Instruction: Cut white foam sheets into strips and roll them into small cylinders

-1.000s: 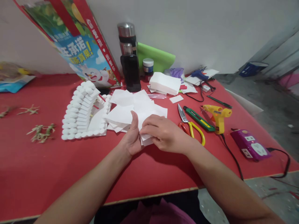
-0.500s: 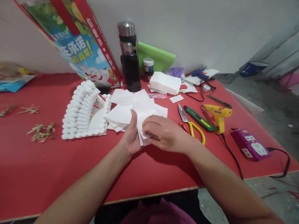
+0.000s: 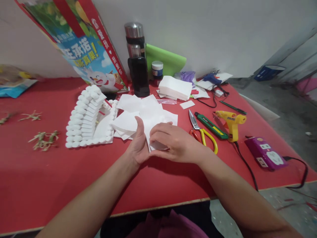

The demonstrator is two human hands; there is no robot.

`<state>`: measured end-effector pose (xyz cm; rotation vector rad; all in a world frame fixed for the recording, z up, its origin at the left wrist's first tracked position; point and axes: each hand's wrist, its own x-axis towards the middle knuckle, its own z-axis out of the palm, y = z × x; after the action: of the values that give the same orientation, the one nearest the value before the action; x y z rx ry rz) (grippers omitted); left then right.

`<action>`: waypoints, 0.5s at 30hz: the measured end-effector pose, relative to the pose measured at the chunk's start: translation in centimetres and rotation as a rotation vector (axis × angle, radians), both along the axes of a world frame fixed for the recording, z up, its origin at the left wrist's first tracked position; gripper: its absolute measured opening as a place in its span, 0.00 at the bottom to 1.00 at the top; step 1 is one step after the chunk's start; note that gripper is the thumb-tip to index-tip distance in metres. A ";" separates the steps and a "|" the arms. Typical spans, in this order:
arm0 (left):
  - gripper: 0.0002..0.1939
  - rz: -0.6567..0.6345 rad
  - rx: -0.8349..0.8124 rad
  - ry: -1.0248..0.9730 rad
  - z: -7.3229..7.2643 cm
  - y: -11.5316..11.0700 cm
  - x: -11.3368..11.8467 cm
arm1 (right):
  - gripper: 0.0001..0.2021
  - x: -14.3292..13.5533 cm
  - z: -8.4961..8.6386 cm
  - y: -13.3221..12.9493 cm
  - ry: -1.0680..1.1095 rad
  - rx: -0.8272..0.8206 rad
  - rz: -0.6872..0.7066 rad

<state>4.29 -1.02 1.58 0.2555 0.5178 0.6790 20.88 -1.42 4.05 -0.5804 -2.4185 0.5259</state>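
Note:
White paper sheets (image 3: 146, 107) lie fanned and overlapping on the red table. At their near end, my left hand (image 3: 138, 145) supports the sheets with its thumb raised, its other fingers hidden under the paper. My right hand (image 3: 170, 140) curls over the near edge of the same sheets, thumb below and fingers bent on top. Just left of the paper stands a white model (image 3: 84, 120) built of rounded white pieces, with a row of step-like strips. Close by my right hand are scissors (image 3: 203, 132) with one red and one yellow handle.
Right of the scissors lie a green utility knife (image 3: 211, 125), a yellow glue gun (image 3: 230, 122) and a purple power strip (image 3: 266, 153) with cords. A thermos (image 3: 135, 33), a dark bottle (image 3: 138, 77) and a colourful box (image 3: 91, 56) stand behind. Small straw figures (image 3: 44, 140) lie left.
My right thumb has moved down and left along the near paper edge, and the fingers have shifted slightly. The left hand stays almost in place.

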 end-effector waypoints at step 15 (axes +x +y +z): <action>0.49 0.107 -0.003 -0.068 -0.1 0.1 -0.1 | 0.05 -0.8 -0.5 -0.1 -0.077 0.213 -0.074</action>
<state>4.15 -0.89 1.47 0.2020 0.4697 0.7880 20.06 -1.52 3.54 -0.6041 -2.4744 0.2140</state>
